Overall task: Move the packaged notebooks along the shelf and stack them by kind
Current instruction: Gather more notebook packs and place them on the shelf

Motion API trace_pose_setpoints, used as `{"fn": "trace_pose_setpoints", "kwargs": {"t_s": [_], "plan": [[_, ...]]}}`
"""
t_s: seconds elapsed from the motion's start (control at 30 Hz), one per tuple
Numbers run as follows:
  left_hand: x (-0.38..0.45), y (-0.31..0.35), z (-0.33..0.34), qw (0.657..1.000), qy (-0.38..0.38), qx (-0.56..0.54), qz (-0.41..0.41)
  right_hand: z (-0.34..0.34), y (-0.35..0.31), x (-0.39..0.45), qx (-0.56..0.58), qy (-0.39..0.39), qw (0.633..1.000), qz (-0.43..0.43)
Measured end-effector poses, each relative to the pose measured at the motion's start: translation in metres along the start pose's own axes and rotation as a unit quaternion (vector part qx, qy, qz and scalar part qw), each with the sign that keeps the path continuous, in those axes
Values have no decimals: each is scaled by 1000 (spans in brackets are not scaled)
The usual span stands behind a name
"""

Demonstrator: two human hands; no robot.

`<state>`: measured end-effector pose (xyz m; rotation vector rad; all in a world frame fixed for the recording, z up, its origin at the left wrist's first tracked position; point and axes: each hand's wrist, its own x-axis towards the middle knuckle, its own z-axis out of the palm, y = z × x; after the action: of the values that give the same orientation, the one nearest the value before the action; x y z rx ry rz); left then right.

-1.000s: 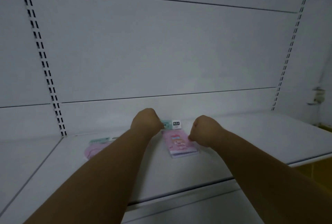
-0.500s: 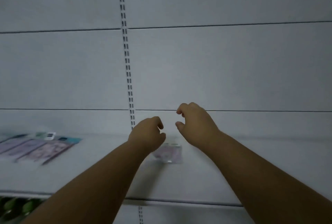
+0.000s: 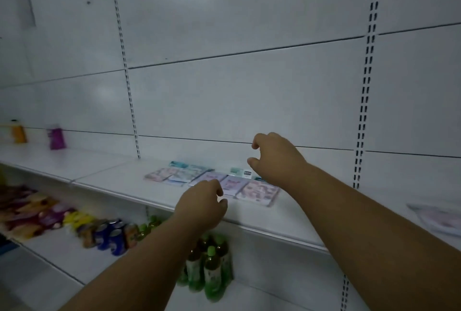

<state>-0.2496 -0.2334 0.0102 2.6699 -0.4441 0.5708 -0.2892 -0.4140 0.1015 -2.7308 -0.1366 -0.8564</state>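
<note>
Left hand (image 3: pixel 202 202) loosely curled, empty, at shelf (image 3: pixel 274 220) edge; notebooks (image 3: pixel 212 179) in a row just beyond its knuckles. Right hand (image 3: pixel 273 158) above the row's right end, thumb and fingers parted, holding nothing. Best take one pack by its edges, lift clear, match cover before stacking

We note a row of packaged notebooks (image 3: pixel 212 180) lying flat on the white shelf (image 3: pixel 104 180). Both hands hover over them, empty: the left hand (image 3: pixel 202 207) with fingers loosely curled, the right hand (image 3: pixel 274 158) likewise. Green bottles (image 3: pixel 209 268) stand on the shelf below.
</note>
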Motion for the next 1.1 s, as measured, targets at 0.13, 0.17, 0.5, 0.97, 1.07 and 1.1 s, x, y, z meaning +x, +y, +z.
{"fn": "trace_pose_setpoints", "kwargs": {"t_s": [0.13, 0.17, 0.5, 0.97, 1.07, 1.1], "plan": [[34, -39, 5, 1000, -6, -1, -1, 36, -18, 28, -14, -20, 1000, 16], [45, -44, 10, 1000, -7, -5, 4, 44, -19, 36, -19, -24, 999, 19], [122, -55, 49, 967, -126, 103, 194, 95, 10, 88, -50, -52, 994, 86], [117, -69, 41, 953, 24, 94, 288, 123, 10, 21, -151, -93, 935, 307], [115, -72, 41, 974, -16, -63, 215, 130, 4, 14, -159, -116, 911, 363], [115, -72, 40, 974, -26, -119, 191, 132, 3, 16, -166, -121, 902, 379]]}}
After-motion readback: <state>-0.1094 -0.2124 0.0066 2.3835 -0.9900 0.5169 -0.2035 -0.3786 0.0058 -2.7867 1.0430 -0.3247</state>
